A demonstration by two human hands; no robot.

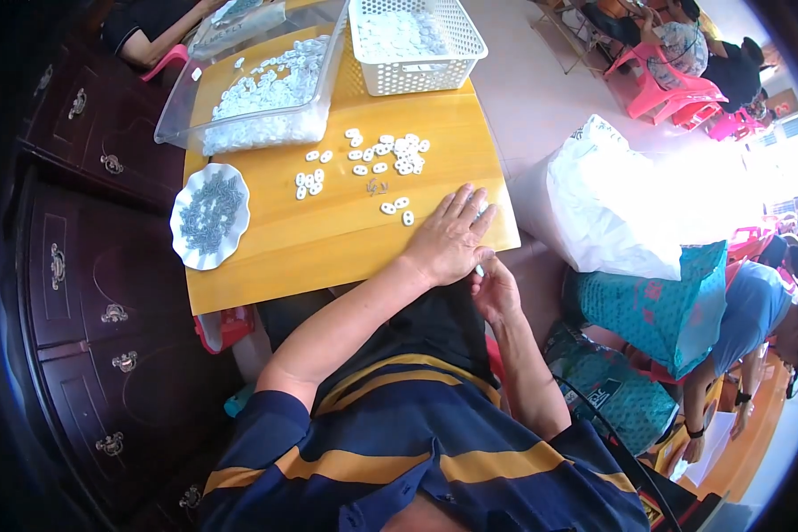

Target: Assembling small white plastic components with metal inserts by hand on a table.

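My left hand (452,235) lies palm down at the table's right front edge, fingers stretched out. A bit of white shows by its fingertips; what is under the palm is hidden. Just below the edge, close to the left thumb, my right hand (498,291) has thumb and fingers closed on a small white plastic piece (480,269), partly hidden. Nearest the left hand on the tabletop are 3 white oval pieces (407,217) with two dark holes each. Several more oval pieces (408,155) lie farther back in loose groups. A few small grey screws (377,187) lie between them.
A white scalloped dish (186,252) of small grey metal parts stands at the table's left. Behind are a clear bin (173,133) and a white perforated basket (417,80), both holding white pieces. A large white sack (585,204) and teal bags (647,301) stand right. Dark drawers (80,248) line the left.
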